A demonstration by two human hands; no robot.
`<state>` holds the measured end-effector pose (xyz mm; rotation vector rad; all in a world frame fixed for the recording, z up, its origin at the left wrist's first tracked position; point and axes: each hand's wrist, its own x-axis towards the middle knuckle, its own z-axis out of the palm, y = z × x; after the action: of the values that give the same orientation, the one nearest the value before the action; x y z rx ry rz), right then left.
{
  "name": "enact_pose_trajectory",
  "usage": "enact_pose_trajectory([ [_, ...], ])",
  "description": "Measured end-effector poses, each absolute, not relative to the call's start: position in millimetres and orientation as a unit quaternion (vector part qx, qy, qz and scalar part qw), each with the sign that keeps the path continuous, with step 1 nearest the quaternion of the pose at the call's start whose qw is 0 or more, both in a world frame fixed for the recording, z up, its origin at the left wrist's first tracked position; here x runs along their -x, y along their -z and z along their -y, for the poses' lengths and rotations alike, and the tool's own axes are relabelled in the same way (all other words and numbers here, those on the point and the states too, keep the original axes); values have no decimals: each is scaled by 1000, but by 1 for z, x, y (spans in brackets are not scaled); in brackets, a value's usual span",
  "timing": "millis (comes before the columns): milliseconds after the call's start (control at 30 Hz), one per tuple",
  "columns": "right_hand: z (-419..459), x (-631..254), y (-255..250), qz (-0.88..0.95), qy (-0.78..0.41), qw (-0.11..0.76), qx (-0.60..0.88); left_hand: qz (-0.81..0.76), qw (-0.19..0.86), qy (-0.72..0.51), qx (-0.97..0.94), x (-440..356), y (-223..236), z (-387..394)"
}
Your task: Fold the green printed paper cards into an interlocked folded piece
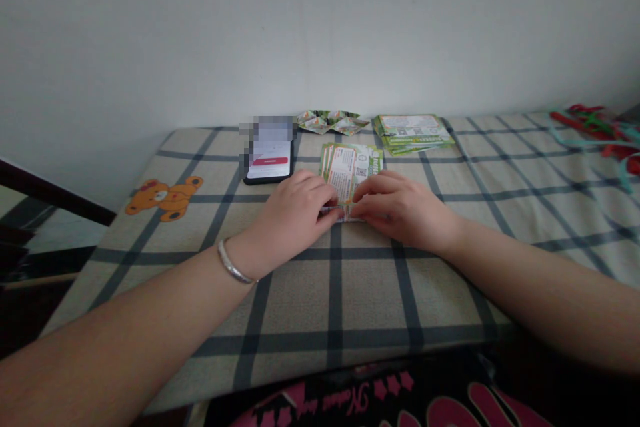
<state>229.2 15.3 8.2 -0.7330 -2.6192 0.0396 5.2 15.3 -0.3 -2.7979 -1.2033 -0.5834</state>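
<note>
A small fanned stack of green and white printed cards (345, 163) lies on the table between my two hands. My left hand (303, 203) has its thumb and fingers closed on the near left edge of a printed paper there. From the other side, my right hand (400, 207) pinches the near right edge of the same paper. Both sets of fingertips almost meet at the near end. Fingers hide much of that edge, so I cannot tell whether it is folded. A silver bangle (233, 263) circles my left wrist.
A lit phone (270, 163) lies left of the cards. Folded paper pieces (333, 121) sit by the wall (320, 27), beside another card stack (415, 133). Red, green and pale blue ribbons (603, 130) lie at right. A bear picture (165, 198) decorates the checked tablecloth (300, 307).
</note>
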Motion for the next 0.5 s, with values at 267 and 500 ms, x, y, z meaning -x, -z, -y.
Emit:
enact_pose_trajectory([
  [267,-9,-229,-12,963,31,155,218,380,2,207,902,-5,3,-17],
  [500,-7,-230,-7,955,19,146,259,350,-27,214,912,1,5,-24],
])
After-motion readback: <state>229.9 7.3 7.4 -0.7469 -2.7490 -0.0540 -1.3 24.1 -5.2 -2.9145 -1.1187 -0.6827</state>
